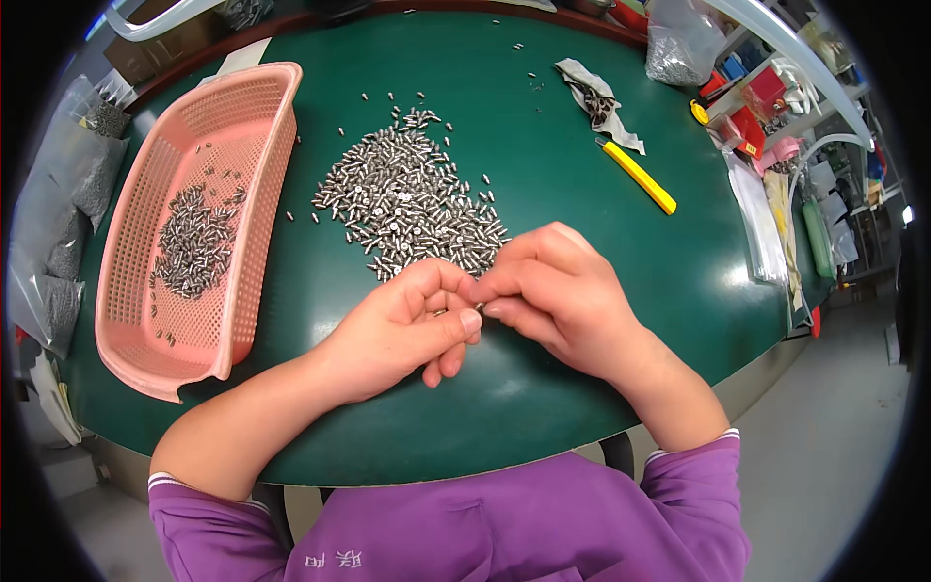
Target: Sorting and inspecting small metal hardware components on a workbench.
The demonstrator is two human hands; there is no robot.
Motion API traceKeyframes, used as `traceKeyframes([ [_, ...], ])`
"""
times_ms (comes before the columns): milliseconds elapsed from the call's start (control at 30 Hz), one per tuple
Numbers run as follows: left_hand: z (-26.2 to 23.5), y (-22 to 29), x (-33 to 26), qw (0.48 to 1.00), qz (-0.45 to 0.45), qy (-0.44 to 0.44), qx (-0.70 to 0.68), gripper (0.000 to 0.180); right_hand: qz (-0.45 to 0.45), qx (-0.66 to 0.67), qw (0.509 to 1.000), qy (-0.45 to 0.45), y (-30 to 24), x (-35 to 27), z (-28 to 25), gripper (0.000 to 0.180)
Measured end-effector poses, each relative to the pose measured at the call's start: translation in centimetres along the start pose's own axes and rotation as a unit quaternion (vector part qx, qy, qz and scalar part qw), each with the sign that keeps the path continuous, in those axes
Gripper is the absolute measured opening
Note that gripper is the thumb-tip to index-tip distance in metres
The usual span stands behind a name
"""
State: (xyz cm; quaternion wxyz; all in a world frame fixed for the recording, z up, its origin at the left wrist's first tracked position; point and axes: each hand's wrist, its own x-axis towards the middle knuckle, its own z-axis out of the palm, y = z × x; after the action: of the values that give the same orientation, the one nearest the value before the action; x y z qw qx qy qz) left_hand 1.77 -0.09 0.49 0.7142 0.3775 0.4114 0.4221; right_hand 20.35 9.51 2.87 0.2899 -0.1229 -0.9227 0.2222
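A heap of small silver metal pins (407, 199) lies on the green table (543, 155), just beyond my hands. My left hand (402, 330) is curled with a few small metal pieces (441, 312) showing in its palm. My right hand (558, 291) meets it fingertip to fingertip, pinching a tiny metal pin (478, 307) where the two hands touch. Both hands rest low over the table's near edge.
A pink perforated plastic basket (262, 194) at the left holds several more pins (194, 242). A yellow utility knife (638, 175) lies to the right, a crumpled plastic scrap (596, 97) behind it. Bags of parts (68, 213) sit at far left, shelves and clutter at right.
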Motion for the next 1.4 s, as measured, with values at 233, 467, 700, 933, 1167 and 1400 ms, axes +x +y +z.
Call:
traceKeyframes([
  [233, -0.2, -0.2, 0.0, 1.0, 0.004, -0.008, -0.022, 0.014, 0.003, -0.043, 0.999, 0.011, 0.9, -0.1, -0.1, 0.017],
  [467, -0.4, -0.6, 0.1, 0.999, 0.014, -0.012, -0.038, 0.015, 0.186, -0.092, 0.978, 0.0, 3.0, -0.7, -1.0, 0.015],
  [700, -0.4, -0.5, 0.0, 0.996, 0.008, -0.015, -0.084, 0.021, 0.206, -0.07, 0.976, -0.025, 3.1, -0.7, -0.6, 0.015],
  [933, -0.1, -0.3, 0.1, 0.998, 0.013, 0.005, -0.064, 0.022, 0.165, -0.104, 0.981, -0.016, 3.1, -0.7, -0.2, 0.013],
  [1167, 0.1, -0.2, 0.1, 0.999, -0.01, 0.029, -0.026, 0.016, 0.203, 0.151, 0.967, -0.025, 1.3, -0.2, -0.3, 0.011],
  [1400, 0.1, -0.2, -0.1, 1.0, -0.004, 0.025, -0.013, 0.02, 0.164, 0.215, 0.961, -0.055, 0.0, -0.2, 0.5, 0.014],
])
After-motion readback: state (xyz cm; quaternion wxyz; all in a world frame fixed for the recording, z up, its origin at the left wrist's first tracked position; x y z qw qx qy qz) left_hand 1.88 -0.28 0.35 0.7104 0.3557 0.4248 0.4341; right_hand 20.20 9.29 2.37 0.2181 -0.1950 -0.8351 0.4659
